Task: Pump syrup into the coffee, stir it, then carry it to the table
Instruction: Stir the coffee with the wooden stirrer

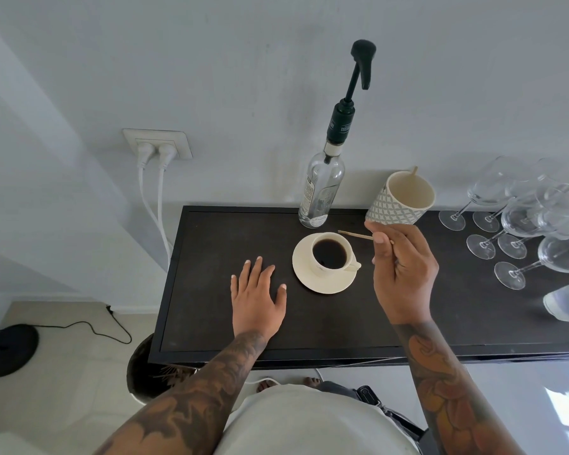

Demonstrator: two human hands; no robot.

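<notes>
Right hand (403, 274) pinches stir stick (355, 235) beside coffee cup (331, 256).

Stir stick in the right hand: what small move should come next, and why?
Probably lower the stir stick tip into the coffee cup. The right hand pinches it just above and beside the cup, while the left hand rests flat on the table.

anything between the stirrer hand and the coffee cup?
Nothing visible. The right hand pinches the wooden stirrer just right of the coffee cup, with only bare tabletop and saucer rim between them.
</notes>
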